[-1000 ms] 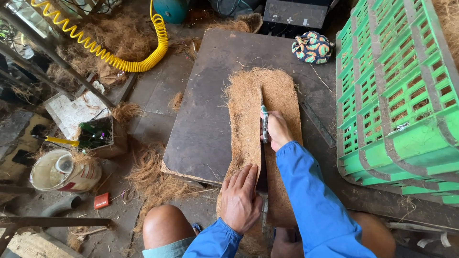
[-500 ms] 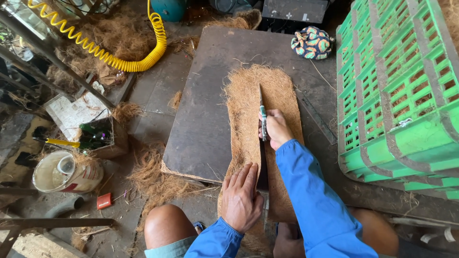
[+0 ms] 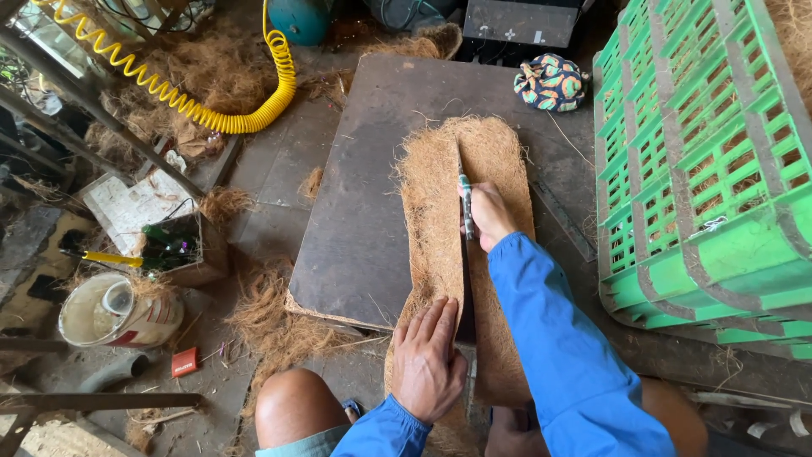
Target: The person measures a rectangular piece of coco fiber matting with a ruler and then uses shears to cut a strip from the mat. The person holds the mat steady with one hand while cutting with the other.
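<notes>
On dark board (image 3: 364,211), right hand (image 3: 489,216) stays clamped on knife (image 3: 464,203); left hand (image 3: 427,360) still flat on mat (image 3: 431,195).

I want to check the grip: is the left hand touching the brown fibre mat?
Touching. The head view shows the left hand pressed flat, palm down, on the fibre mat.

The single head view looks steeply down (from close above) onto the dark board (image 3: 372,195) and floor.
</notes>
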